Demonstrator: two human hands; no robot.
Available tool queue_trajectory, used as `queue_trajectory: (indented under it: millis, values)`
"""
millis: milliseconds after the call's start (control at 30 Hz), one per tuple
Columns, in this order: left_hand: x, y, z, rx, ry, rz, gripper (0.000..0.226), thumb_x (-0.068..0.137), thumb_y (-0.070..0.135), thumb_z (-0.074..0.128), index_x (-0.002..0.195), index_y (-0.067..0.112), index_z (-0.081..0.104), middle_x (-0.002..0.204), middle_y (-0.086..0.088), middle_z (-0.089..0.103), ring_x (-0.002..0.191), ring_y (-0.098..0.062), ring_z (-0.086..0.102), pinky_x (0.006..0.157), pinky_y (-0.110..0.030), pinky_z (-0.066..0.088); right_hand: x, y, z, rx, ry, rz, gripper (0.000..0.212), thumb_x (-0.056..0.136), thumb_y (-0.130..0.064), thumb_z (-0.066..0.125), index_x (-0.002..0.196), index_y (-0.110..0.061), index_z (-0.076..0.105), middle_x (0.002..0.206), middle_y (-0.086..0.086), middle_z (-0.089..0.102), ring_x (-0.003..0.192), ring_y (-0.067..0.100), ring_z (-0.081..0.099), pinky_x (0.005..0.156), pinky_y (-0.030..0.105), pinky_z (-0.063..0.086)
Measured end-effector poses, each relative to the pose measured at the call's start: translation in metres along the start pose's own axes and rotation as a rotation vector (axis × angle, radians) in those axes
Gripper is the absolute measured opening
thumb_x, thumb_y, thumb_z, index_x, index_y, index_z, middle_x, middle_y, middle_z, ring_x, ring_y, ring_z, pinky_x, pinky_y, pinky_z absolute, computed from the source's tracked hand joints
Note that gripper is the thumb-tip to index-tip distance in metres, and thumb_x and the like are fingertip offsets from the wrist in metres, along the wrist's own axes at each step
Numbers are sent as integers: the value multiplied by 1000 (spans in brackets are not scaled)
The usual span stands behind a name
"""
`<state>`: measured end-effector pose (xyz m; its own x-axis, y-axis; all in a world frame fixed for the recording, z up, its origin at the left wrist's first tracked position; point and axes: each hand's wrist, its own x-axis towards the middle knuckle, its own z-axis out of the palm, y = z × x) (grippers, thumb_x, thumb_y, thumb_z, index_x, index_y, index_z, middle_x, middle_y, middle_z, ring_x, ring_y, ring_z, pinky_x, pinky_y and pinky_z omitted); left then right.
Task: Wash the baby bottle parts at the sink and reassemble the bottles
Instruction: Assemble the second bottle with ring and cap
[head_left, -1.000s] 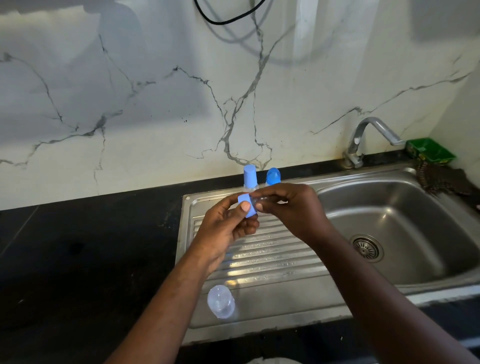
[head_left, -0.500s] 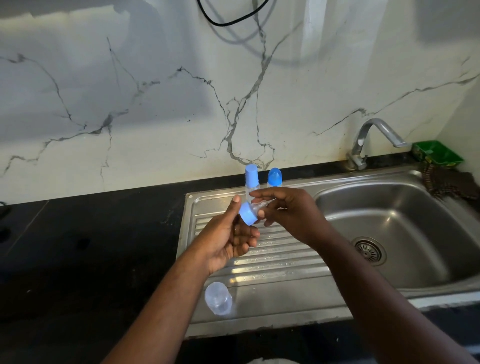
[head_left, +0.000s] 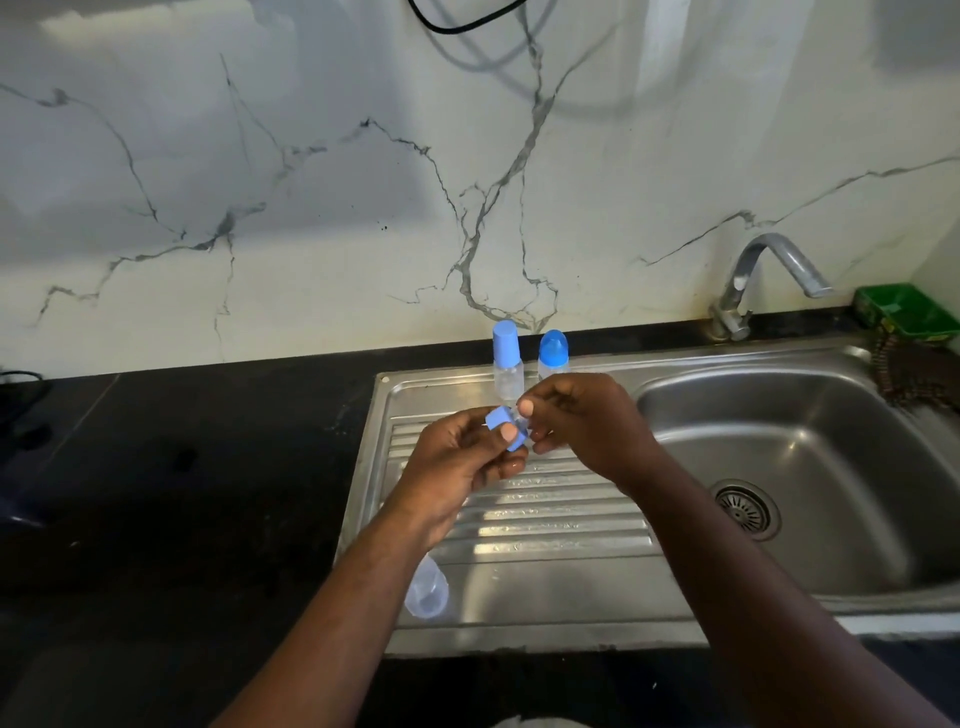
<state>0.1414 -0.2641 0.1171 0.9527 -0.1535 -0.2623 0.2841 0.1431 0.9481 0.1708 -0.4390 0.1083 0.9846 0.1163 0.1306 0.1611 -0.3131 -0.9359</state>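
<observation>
- A clear dome cap (head_left: 427, 592) lies on its side at the front edge of the steel drainboard (head_left: 545, 577), partly hidden by the left forearm.
- The black worktop (head_left: 182, 493) runs along the left of the drainboard and round the sink.
- Both hands are held above the ribbed part of the drainboard, fingertips meeting.
- The left hand (head_left: 460, 460) grips a blue screw collar (head_left: 500, 419), with the thumb across it and the other fingers curled beneath.
- The right hand (head_left: 584, 423) pinches a clear part (head_left: 521, 423) that touches the collar. Its fingers are curled round the part and cover most of it, so I cannot tell what piece it is.
- To the right, the sink basin (head_left: 831, 467) has a round drain strainer (head_left: 746, 509) in its floor.
- Behind the hands, two small clear baby bottles stand upright at the back of the drainboard, just beside each other. The left bottle (head_left: 506, 358) has a flat-topped blue cap and the right bottle (head_left: 554, 353) a rounded blue one.
- A metal tap (head_left: 763, 275) rises at the back of the basin, with its spout turned to the right.
- A green tray (head_left: 906, 312) sits in the far right corner, with a dark, rough-textured object (head_left: 919, 374) in front of it at the basin's edge.
- A white veined marble wall (head_left: 311, 208) backs it all, and a black cable (head_left: 457, 21) loops at the top.
</observation>
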Motion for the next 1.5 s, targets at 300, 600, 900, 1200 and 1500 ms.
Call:
queue_trajectory:
  millis: [300, 600, 900, 1200, 1500]
  values:
    - [5, -16, 13, -94, 151, -93, 34, 93, 27, 66, 107, -4, 70, 103, -26, 73, 93, -28, 74, 82, -34, 62, -4, 14, 13, 220, 112, 141, 15, 95, -24, 66, 95, -11, 74, 78, 7, 74, 71, 26, 73, 68, 41, 63]
    - [4, 0, -26, -634, 67, -212, 56, 94, 37, 59, 134, -1, 57, 120, -20, 69, 95, -23, 72, 81, -34, 62, 13, -1, 12, 278, -36, 115, 22, 102, -13, 51, 109, -12, 71, 98, 6, 74, 87, 25, 68, 66, 41, 55]
    - [9, 14, -62, -527, 13, -135, 58, 86, 44, 63, 127, 2, 62, 110, -17, 72, 93, -23, 71, 80, -36, 62, 32, -37, 53, 121, -22, -38, 22, 99, -19, 58, 116, -17, 71, 104, -5, 75, 92, 13, 68, 67, 29, 57]
    - [17, 16, -99, -352, -178, -200, 45, 88, 38, 63, 121, 7, 64, 99, -20, 70, 78, -20, 66, 74, -33, 59, 43, -45, 77, 22, -37, -31, 18, 86, -12, 74, 104, -14, 75, 89, 0, 75, 79, 17, 69, 73, 27, 60]
    - [47, -4, -125, -93, -81, -201, 46, 101, 48, 45, 116, 9, 65, 101, -18, 74, 78, -21, 65, 73, -34, 56, 60, -28, 99, -96, -153, 118, 17, 89, -13, 71, 105, -18, 74, 93, -4, 75, 87, 11, 72, 77, 31, 61]
